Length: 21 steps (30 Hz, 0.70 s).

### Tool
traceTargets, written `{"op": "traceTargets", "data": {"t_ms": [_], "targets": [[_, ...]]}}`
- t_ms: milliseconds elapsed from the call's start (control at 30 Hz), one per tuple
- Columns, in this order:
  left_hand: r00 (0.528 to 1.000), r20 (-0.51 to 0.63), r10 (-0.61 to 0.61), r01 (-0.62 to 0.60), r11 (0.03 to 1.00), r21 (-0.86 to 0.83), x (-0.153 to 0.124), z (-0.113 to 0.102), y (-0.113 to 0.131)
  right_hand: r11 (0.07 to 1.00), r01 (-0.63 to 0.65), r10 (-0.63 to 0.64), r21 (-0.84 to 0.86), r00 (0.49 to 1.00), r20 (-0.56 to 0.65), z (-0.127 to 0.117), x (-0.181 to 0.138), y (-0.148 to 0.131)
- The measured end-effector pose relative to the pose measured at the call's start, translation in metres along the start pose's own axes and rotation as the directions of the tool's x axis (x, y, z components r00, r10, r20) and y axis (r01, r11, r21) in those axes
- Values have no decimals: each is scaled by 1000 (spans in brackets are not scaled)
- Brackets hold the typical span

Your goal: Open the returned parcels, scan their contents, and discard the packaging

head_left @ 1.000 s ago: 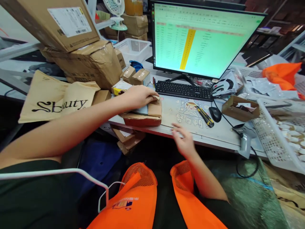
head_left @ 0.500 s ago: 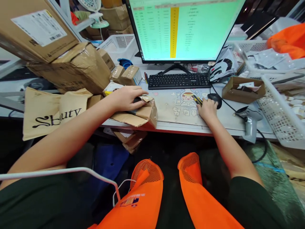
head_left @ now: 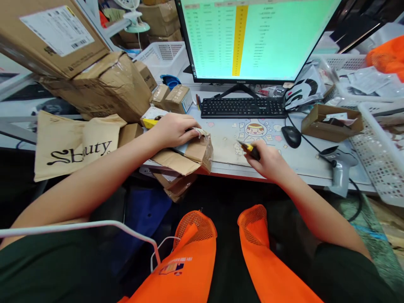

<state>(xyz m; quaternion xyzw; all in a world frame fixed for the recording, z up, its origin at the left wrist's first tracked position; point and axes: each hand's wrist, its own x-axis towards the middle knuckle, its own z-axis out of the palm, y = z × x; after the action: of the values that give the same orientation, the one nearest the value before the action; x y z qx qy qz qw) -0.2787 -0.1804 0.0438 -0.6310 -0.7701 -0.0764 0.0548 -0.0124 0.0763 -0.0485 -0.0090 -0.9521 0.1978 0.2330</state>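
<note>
My left hand [head_left: 173, 128] lies palm down on a crumpled brown cardboard parcel [head_left: 189, 153] at the desk's front edge, fingers curled over its top. My right hand [head_left: 268, 162] is closed round a yellow and black utility knife [head_left: 249, 149], whose tip points left toward the parcel, a short gap away. Both sit on a printed desk mat [head_left: 259, 130] in front of a black keyboard [head_left: 243, 107].
A monitor [head_left: 252, 38] with a green spreadsheet stands behind the keyboard. A mouse [head_left: 292, 135], an open small box [head_left: 331, 122] and a barcode scanner [head_left: 339, 168] lie to the right, beside white baskets [head_left: 381, 160]. Stacked cartons [head_left: 104, 84] and paper bags [head_left: 75, 141] crowd the left.
My right hand went to the knife beside the mouse, picked it up and brought it left toward the parcel. My left hand stayed on the parcel, which tilted over the desk edge.
</note>
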Motion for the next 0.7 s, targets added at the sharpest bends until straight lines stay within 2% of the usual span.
{"op": "traceTargets", "data": {"t_ms": [67,133,267,433,567,700], "targets": [[999,-39,15,-15,1000,1,3,2,1,990,135,-130,-49,986,103,-2,11,-19],[998,-58,30,-30,1000,4,5,4,2,968,209,-182,-140,966,186,-5,24,-35],[997,-53,56,-56,998,2,10,5,8,932,202,-110,-300,948,297,-14,47,-56],[998,-41,56,-55,998,21,17,6,15,896,174,-2,-409,922,388,-26,62,-71],[997,-61,47,-46,998,30,17,7,17,868,141,62,-476,921,386,-30,66,-79],[994,-110,-19,18,1000,-8,15,7,19,858,110,81,-502,936,343,-33,72,-82]]}}
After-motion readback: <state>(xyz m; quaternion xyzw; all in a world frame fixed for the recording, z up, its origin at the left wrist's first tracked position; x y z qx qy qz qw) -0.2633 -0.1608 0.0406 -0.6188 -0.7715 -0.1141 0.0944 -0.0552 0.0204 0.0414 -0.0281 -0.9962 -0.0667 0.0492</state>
